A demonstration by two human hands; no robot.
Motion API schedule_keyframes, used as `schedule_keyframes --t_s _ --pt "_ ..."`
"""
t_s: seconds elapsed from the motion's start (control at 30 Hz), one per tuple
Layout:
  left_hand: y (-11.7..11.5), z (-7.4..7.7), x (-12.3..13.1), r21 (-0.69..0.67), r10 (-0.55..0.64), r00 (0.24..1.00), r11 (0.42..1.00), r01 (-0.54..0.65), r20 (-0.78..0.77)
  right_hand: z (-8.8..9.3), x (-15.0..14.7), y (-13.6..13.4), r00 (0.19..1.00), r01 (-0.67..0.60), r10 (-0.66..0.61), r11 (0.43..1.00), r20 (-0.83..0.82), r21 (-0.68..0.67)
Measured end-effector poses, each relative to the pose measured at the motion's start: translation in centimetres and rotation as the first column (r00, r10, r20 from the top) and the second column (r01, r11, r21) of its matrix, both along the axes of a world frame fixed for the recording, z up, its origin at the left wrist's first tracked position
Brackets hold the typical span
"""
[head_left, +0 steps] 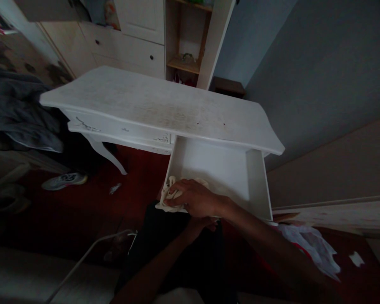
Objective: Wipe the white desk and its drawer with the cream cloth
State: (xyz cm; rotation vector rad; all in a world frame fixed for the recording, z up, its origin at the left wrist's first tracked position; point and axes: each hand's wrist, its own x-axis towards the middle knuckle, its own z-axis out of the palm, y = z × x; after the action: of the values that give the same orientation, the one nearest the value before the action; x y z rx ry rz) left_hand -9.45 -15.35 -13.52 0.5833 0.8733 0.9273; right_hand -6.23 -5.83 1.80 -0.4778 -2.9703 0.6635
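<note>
A white drawer [217, 162] is pulled out from the right side of a white table [120, 90]. At the drawer's front left corner my right hand [194, 197] is closed on a cream cloth [169, 198], which is bunched over the edge. Some of the cloth lies under the palm, hidden. Just below, my left hand [204, 224] holds the drawer's front from underneath, its fingers curled and partly covered by my right wrist. Grey-brown smudges mark the tabletop's middle.
Behind the table stands a white cabinet [139, 25] with one door open. Dark clothing [19, 114] hangs at the left, above a shoe [65, 180] on the red floor. A plastic bag [313, 247] lies at the right. A pale cable [88, 249] crosses the lower left.
</note>
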Motion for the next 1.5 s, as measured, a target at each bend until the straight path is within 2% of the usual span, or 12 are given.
schedule_keyframes --t_s 0.1,0.23,0.33,0.5,0.6,0.77,0.9,1.0,1.13,1.3,1.5 --pt "0.0 0.0 -0.1 0.011 -0.006 0.999 1.000 0.006 -0.035 0.3 2.3 0.3 0.999 0.012 -0.011 0.999 0.031 -0.040" --pt "0.2 0.1 0.0 0.017 -0.008 0.999 1.000 0.009 -0.039 0.8 7.4 -0.1 0.997 0.073 -0.069 0.993 0.041 -0.088" --pt "0.3 0.4 -0.1 -0.011 -0.001 1.000 1.000 0.001 -0.020 1.0 11.7 -0.9 0.979 0.202 -0.199 0.975 0.040 -0.096" --pt "0.2 0.6 -0.6 -0.040 -0.044 0.995 0.998 0.040 -0.088 1.0 17.2 -2.4 0.901 0.433 -0.433 0.894 0.029 -0.110" --pt "0.4 0.3 -0.9 -0.053 -0.050 0.987 0.998 0.042 -0.152 1.1 18.7 -3.1 0.878 0.478 -0.478 0.877 0.011 -0.050" --pt "0.5 -0.1 -1.2 -0.011 -0.087 0.975 0.996 0.086 -0.206 1.4 19.6 -4.0 0.854 0.511 -0.518 0.851 0.039 0.124" --pt "0.3 -0.5 -1.2 0.033 -0.049 0.975 0.998 0.058 -0.219 0.5 20.7 -3.7 0.837 0.524 -0.546 0.821 0.041 0.228" --pt "0.1 -0.5 -1.2 0.040 -0.010 0.973 0.999 0.020 -0.232 -0.6 21.3 -2.3 0.861 0.485 -0.509 0.828 0.016 0.280" --pt "-0.1 -0.2 -1.2 0.056 0.021 0.964 0.998 -0.006 -0.265 -1.5 21.4 1.2 0.895 0.409 -0.445 0.849 0.036 0.334" --pt "0.2 -0.6 -1.1 0.058 0.006 0.958 0.998 0.011 -0.285 -0.9 21.2 6.7 0.904 0.330 -0.398 0.881 0.153 0.340" --pt "1.0 -2.2 -1.5 0.100 -0.056 0.958 0.991 0.087 -0.282 0.0 20.9 12.4 0.914 0.327 -0.388 0.879 0.120 0.348"
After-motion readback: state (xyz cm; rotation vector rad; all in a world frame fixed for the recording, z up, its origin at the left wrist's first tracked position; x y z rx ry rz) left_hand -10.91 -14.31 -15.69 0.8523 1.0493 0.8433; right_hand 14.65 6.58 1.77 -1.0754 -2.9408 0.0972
